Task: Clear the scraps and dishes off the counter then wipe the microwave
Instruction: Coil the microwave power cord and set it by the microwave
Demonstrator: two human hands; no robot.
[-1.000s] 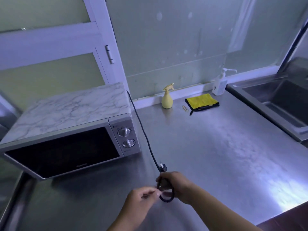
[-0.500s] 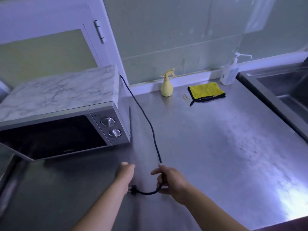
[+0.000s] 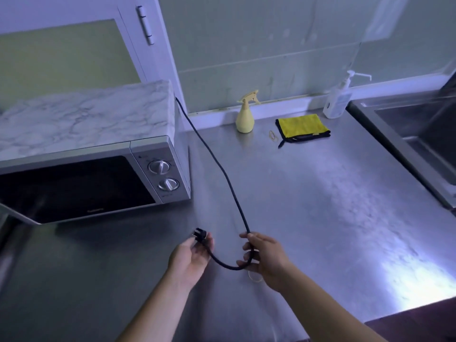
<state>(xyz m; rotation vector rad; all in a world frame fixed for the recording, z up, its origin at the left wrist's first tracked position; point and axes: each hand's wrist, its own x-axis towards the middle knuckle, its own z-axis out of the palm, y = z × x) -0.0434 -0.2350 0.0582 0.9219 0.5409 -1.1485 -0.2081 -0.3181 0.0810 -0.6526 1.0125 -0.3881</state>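
Observation:
A silver microwave [image 3: 98, 154] with a marble-patterned top stands at the left of the steel counter [image 3: 308, 206]. Its black power cord [image 3: 222, 169] runs from behind the microwave down to my hands. My left hand [image 3: 191, 257] holds the cord's black plug [image 3: 200, 234] at its fingertips. My right hand [image 3: 265, 259] grips the cord a little further along, and the cord sags in a loop between the two hands. A folded yellow cloth [image 3: 302, 125] with black edging lies at the back of the counter, beside a yellow spray bottle [image 3: 245, 114].
A clear pump bottle [image 3: 338, 99] stands by the back wall next to the steel sink [image 3: 419, 134] at the right. One rubber band [image 3: 273, 135] lies left of the cloth, another rubber band [image 3: 255, 277] lies under my right hand. A white cabinet door rises behind the microwave.
My hands have drawn apart along the cord: the left hand now holds the plug out to the left, and the tight loop has opened into a sagging curve. The view has tilted.

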